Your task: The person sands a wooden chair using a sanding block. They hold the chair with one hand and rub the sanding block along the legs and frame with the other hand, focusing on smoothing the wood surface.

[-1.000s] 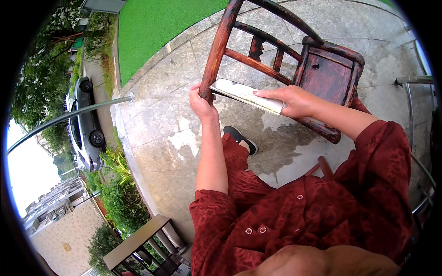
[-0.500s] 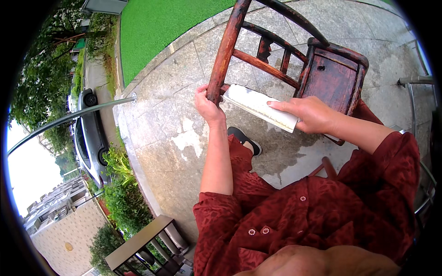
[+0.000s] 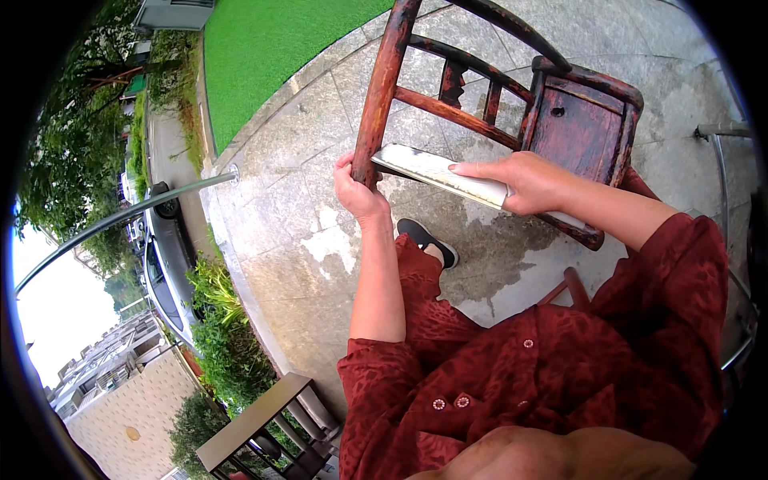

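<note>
A worn wooden chair (image 3: pixel 446 111), dark red and black, is tipped in front of me with its seat (image 3: pixel 570 128) at the right. Around the lower end of its long post my left hand (image 3: pixel 362 196) is closed. My right hand (image 3: pixel 528 180) grips the near end of a long, flat white piece (image 3: pixel 438 173) with a scuffed face, its thumb lying on top. I cannot tell exactly what kind of thing it is. Its far end lies against a chair rail beside the left hand and partly covers that rail.
Wet and pale patches mark the stone paving (image 3: pixel 300 200). A metal rail (image 3: pixel 128 216) curves across the left, with bushes (image 3: pixel 224 344) and a parked car (image 3: pixel 164 276) beyond. Green turf (image 3: pixel 280 56) lies at the far side. A dark bench-like piece (image 3: pixel 256 420) stands at lower left.
The white piece and my right hand have moved up and slightly left, and its face has turned narrower to view. The chair's post has shifted a little left, still in my left hand.
</note>
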Tool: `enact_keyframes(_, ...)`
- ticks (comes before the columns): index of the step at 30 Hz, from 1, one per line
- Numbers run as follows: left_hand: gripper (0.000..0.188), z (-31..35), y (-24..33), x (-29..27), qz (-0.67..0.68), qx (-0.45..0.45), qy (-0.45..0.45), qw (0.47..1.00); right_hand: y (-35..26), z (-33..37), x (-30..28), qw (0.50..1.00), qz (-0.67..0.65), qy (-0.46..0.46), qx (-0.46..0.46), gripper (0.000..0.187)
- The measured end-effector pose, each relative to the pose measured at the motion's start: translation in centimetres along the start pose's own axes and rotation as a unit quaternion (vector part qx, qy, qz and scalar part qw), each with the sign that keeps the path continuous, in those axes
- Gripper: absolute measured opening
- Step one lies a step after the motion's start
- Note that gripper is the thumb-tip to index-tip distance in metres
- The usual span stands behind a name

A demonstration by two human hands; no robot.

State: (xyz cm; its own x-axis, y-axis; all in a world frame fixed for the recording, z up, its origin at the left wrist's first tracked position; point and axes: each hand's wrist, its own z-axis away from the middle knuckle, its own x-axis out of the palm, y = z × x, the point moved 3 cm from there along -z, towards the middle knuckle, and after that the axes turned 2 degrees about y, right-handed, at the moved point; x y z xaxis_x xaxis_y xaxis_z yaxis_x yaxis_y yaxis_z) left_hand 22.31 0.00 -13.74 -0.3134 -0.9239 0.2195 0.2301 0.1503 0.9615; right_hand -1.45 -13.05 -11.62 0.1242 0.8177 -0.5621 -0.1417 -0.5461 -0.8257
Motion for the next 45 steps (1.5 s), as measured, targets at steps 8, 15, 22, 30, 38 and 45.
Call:
enact_keyframes(8, 0.018, -0.6, -0.1, -0.5, -0.013, 0.015, 0.005, 1.000, 0.3, 3.0, 0.3, 0.998, -0.036, -0.054, -0.025, 0.071)
enact_keyframes(15, 0.017, -0.4, -0.2, -0.4, -0.034, 0.027, -0.002, 0.999, 0.0, 3.2, -0.6, 0.998, -0.033, -0.045, -0.002, 0.072)
enact_keyframes(22, 0.018, -0.8, -0.3, -0.4, -0.021, 0.006, -0.012, 1.000, 2.3, 1.2, -0.3, 0.999, 0.012, -0.040, 0.005, 0.073)
enact_keyframes(30, 0.019, -1.0, -0.3, -0.8, 0.002, 0.021, 0.004, 1.000, 2.0, 1.1, -1.9, 0.998, 0.011, -0.051, -0.046, 0.072)
enact_keyframes(38, 0.019, -0.5, 0.0, -0.4, -0.040, 0.015, -0.039, 0.998, 2.8, -1.3, -1.4, 0.997, -0.013, -0.045, -0.061, 0.074)
enact_keyframes(45, 0.020, -0.2, 0.0, 0.4, -0.011, 0.010, -0.016, 1.000, 1.5, -2.3, -2.0, 0.997, 0.001, -0.066, -0.035, 0.074)
